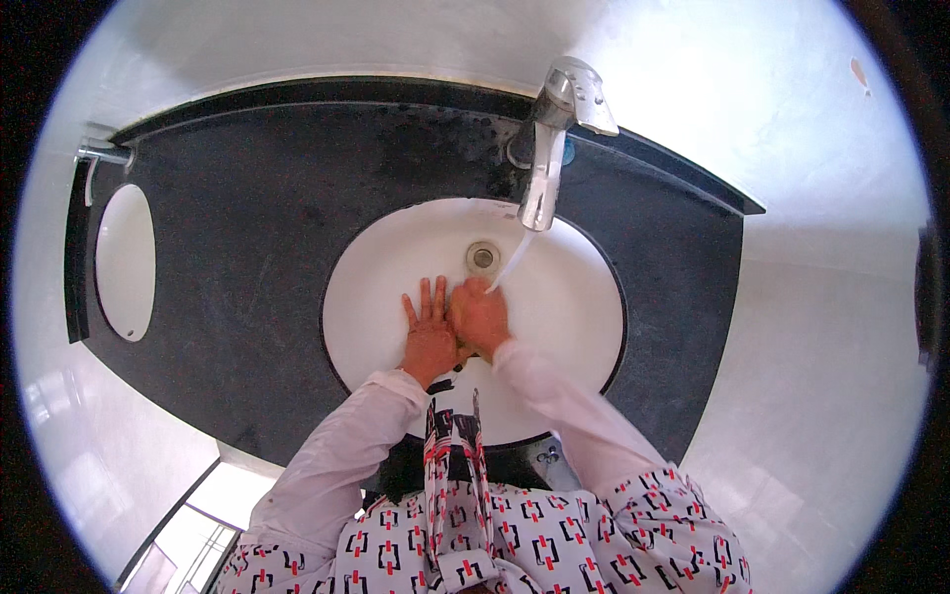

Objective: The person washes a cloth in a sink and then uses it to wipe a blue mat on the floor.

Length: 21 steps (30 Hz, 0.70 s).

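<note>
My left hand [430, 343] is over the white washbasin [371, 275], back up, with several fingers spread toward the far rim. Against its inner side lies my right hand [480, 315], curled, under the stream of water [513, 263] that falls from the chrome tap [542, 178]. The two hands touch; whether anything is between them is hidden. Just beyond my right hand is the metal drain [483, 257]. Two patterned strips of cloth [453, 445] hang from my shirt front over the basin's near edge.
A dark stone counter [252, 245] surrounds the basin, with a raised back edge [326, 93] along the pale wall. On the far left is a second white basin [126, 263] with its own tap [107, 152]. A pale wall [816, 319] stands on the right.
</note>
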### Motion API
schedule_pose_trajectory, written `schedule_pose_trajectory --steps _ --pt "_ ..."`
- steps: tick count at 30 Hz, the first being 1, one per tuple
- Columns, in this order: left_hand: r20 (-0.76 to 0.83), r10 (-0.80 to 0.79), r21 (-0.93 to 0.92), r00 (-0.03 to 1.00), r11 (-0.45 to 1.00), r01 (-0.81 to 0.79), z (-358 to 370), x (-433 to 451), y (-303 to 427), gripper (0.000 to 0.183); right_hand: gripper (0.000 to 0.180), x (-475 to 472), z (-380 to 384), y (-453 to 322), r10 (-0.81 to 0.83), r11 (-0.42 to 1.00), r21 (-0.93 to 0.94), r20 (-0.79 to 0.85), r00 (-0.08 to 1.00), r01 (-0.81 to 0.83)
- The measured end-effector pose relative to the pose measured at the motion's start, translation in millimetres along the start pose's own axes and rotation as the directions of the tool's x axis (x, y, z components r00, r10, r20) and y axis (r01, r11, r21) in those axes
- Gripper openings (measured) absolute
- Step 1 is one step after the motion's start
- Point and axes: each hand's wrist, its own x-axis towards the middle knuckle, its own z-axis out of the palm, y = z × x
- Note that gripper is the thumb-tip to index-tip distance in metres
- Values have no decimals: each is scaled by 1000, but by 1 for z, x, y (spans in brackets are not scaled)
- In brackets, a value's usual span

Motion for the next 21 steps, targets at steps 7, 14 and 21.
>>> schedule_pose_trajectory --steps 7,14,21 --pt "81 -25 -61 996 998 30 -13 -1 3 97 26 4 -17 7 114 993 45 -47 992 -112" --pt "19 8 -83 1000 997 -6 -5 4 3 99 24 18 -8 18 3 995 -104 -25 1000 -5" --pt "34 -37 -23 999 999 38 -13 -1 1 99 24 -13 -22 0 125 992 39 -64 990 -123"
